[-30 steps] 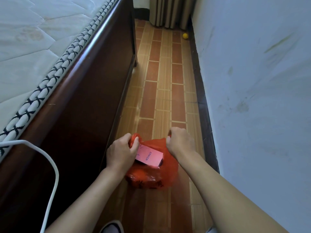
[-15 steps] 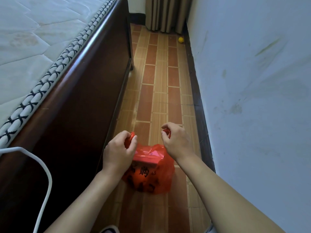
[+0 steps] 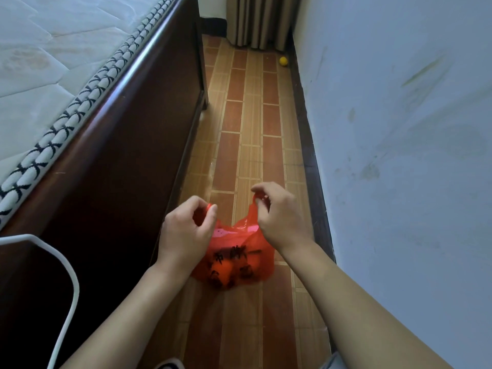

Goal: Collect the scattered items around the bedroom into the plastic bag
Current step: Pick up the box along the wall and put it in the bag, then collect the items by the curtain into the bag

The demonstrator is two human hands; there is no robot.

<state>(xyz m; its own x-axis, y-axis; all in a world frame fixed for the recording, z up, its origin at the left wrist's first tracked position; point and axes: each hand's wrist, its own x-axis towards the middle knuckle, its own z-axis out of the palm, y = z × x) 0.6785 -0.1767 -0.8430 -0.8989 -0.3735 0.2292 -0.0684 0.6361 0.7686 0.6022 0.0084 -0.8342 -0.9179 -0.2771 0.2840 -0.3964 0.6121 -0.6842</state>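
Between the bed and the wall, over the narrow strip of floor, I hold the red plastic bag with both my hands. My left hand pinches one handle of the bag between the thumb and the curled fingers, and my right hand pinches the other handle in the same way, a little higher. The two handles are pulled apart, so the mouth of the bag is open between my hands. Inside it I see a pink thing, but I cannot tell what it is. The bag has black characters printed on its front, and its bottom hangs low over the brown tiles; I cannot tell if it touches them.

On my left side is the dark wooden bed frame with a white quilted mattress on it. A white cable curves down in front of the frame. On my right side is the pale wall with some marks. Far ahead, a small yellow ball lies on the floor just beside the wall, near the striped curtain.
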